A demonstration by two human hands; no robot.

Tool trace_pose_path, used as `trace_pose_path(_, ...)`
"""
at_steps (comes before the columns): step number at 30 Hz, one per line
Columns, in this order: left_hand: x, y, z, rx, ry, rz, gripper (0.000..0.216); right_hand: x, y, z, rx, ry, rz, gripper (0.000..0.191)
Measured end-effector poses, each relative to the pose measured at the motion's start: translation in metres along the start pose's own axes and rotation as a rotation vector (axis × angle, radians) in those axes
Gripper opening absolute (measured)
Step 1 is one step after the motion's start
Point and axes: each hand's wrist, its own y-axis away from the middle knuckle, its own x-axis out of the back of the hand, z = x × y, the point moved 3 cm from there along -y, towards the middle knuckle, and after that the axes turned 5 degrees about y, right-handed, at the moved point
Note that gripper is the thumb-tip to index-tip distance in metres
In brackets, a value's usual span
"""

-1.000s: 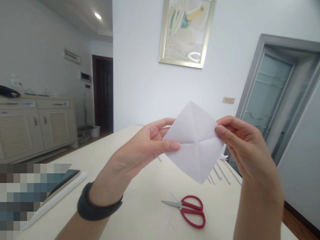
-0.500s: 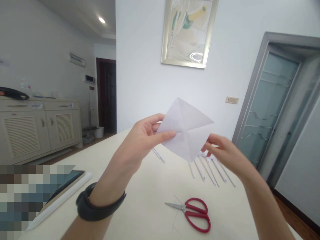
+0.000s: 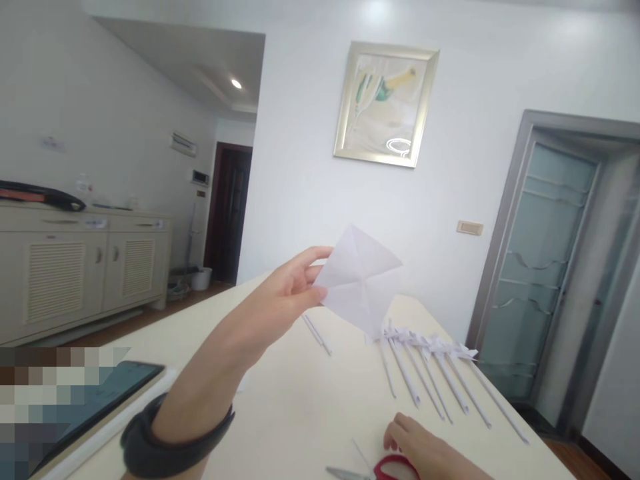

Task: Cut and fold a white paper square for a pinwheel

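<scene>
My left hand (image 3: 305, 283) pinches a white paper square (image 3: 360, 280) by its left corner, thumb in front and fingers behind. Creases cross in the middle of the sheet, which is held up above the table. My right hand (image 3: 413, 440) is low at the front, its fingers curled together at the red handle of the scissors (image 3: 390, 466); the exact grip is partly hidden. The scissors lie on the table with the blades toward the left, cut off by the bottom edge of the view.
Several rolled paper sticks with folded white tops (image 3: 435, 343) lie in a row on the table (image 3: 295, 400) at right. Two thin paper sticks (image 3: 317, 335) rest farther left. A phone (image 3: 105, 407) is at the left edge. A dark band (image 3: 175, 443) circles my left wrist.
My right hand has left the paper's right side and moved down to the scissors. My left hand still holds the paper. The view has tilted upward.
</scene>
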Motion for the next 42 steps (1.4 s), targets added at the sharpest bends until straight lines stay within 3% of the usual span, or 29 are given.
trace_pose_path(2, 0.005, 0.002, 0.002, -0.025, 0.006, 0.023, 0.046, -0.008, -0.005, -0.001, -0.032, -0.035, -0.020, 0.025)
trace_pose_path(5, 0.012, 0.005, 0.007, -0.050, 0.008, 0.078, 0.046, -0.018, -0.006, 0.002, -0.081, -0.135, -0.012, 0.039)
trace_pose_path(9, 0.015, 0.009, 0.015, -0.080, 0.016, 0.121, 0.042, -0.007, -0.001, 0.001, -0.090, -0.363, 0.102, 0.033)
trace_pose_path(12, 0.017, 0.011, 0.018, -0.106, 0.030, 0.156, 0.041, 0.028, -0.002, -0.011, -0.027, -0.634, 0.192, 0.031)
trace_pose_path(14, 0.019, 0.011, 0.017, -0.128, 0.049, 0.175, 0.041, 0.063, -0.002, -0.025, 0.065, -0.836, 0.289, 0.042)
trace_pose_path(18, 0.023, 0.011, 0.015, -0.172, 0.087, 0.234, 0.037, 0.136, 0.006, -0.056, 0.297, -1.154, 0.540, 0.045)
trace_pose_path(22, 0.024, 0.012, 0.014, -0.187, 0.064, 0.287, 0.035, 0.171, 0.026, -0.082, 0.433, -1.320, 0.731, 0.057)
trace_pose_path(29, 0.011, 0.014, 0.016, -0.150, -0.032, 0.197, 0.039, 0.165, 0.047, -0.114, 0.398, -1.326, 0.896, 0.045)
trace_pose_path(32, 0.003, 0.014, 0.021, -0.178, -0.051, 0.229, 0.040, 0.167, 0.054, -0.117, 0.424, -1.354, 1.094, 0.038)
trace_pose_path(36, -0.012, 0.010, 0.021, -0.172, -0.007, 0.213, 0.043, 0.169, 0.062, -0.121, 0.610, -1.394, 1.348, 0.029)
trace_pose_path(40, -0.032, 0.005, 0.011, -0.102, -0.023, 0.041, 0.017, 0.166, 0.064, -0.130, 0.677, -1.359, 1.455, 0.030)
trace_pose_path(42, -0.037, 0.007, 0.010, -0.124, -0.075, 0.016, 0.009, 0.164, 0.066, -0.133, 0.672, -1.318, 1.503, 0.032)
